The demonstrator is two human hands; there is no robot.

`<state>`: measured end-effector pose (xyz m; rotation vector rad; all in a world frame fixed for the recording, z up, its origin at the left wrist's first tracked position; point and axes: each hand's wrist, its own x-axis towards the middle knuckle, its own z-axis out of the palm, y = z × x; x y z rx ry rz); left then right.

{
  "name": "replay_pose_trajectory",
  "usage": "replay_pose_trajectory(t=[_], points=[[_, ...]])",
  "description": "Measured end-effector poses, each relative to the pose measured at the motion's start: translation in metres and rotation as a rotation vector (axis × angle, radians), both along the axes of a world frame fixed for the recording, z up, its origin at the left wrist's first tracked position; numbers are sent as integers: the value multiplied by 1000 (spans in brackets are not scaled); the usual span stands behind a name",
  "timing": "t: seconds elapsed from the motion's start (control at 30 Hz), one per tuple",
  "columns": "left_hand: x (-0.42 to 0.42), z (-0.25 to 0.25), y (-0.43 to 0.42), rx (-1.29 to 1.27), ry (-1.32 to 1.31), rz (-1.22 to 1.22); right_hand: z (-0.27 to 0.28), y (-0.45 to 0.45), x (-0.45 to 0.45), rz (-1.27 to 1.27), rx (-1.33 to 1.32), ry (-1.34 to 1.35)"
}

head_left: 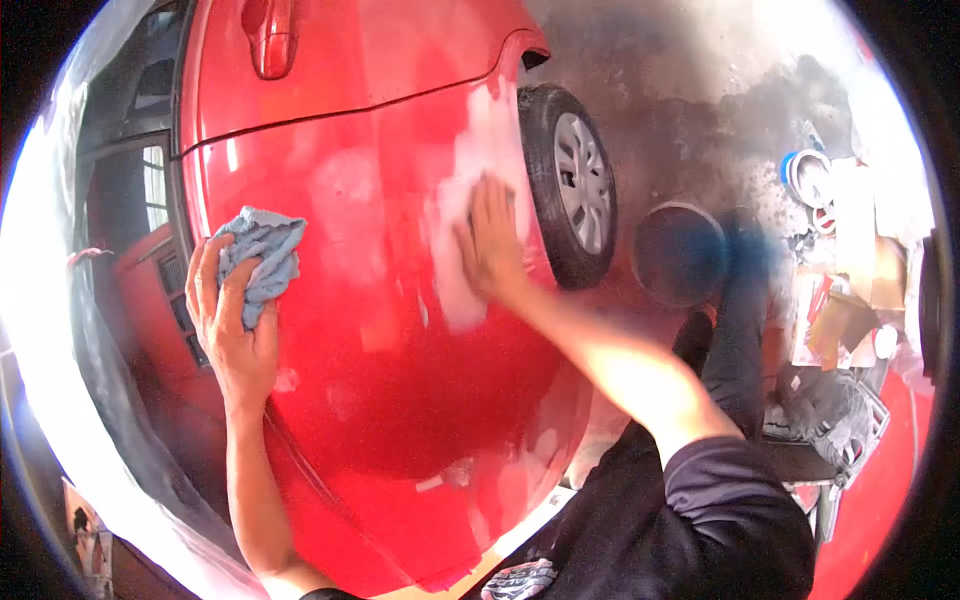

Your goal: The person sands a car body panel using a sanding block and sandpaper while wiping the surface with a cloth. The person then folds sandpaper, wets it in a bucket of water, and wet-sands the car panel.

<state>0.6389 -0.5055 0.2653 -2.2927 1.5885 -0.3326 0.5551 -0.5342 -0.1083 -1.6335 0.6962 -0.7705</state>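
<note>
A red car body panel [350,400] with dull, patchy paint fills the middle of the view. My left hand [235,340] grips a crumpled blue cloth [262,262] near the panel's left side, by the window. On the pale, whitish-pink patch [460,215] beside the wheel arch, my right hand [492,240] lies flat with its fingers stretched out. A small dark edge shows at those fingertips; whether something lies under the palm I cannot tell.
A car wheel [582,180] stands right of the patch. On the floor is a round bucket [680,255], close to my leg. Tape rolls [808,180], cardboard and other clutter line the right side. A door handle [272,45] juts out at the top.
</note>
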Motion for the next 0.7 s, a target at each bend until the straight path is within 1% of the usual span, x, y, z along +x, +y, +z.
replay_pose_trajectory(t=[0.03,0.1,0.13,0.27,0.37,0.4,0.47,0.5,0.57,0.6,0.63,0.7], points=[[-2,-1,1,6,-3,-1,5,17,-21,3,-2,7],[0,-1,2,4,-30,-2,9,30,-37,142,-7,37],[-1,-1,1,2,-24,-2,6,14,-19,52,-87,-7],[-2,-3,1,3,-19,-2,-22,-89,82,-38,17,13],[-1,-1,2,13,-4,-2,-31,-83,83,-46,47,-26],[2,0,0,-1,-8,-7,-22,-71,66,-51,33,-30],[0,0,1,15,-4,-2,3,-18,9,65,-8,42],[-1,0,1,16,-4,-1,4,-24,12,66,-7,42],[-4,2,0,46,-18,52,-1,-45,30,44,-61,20],[-4,2,-1,52,-21,55,-23,-66,63,79,-62,75],[-4,2,-3,50,-9,47,-33,-92,89,81,-55,71],[-6,3,0,57,7,44,-37,-124,114,23,94,18]])
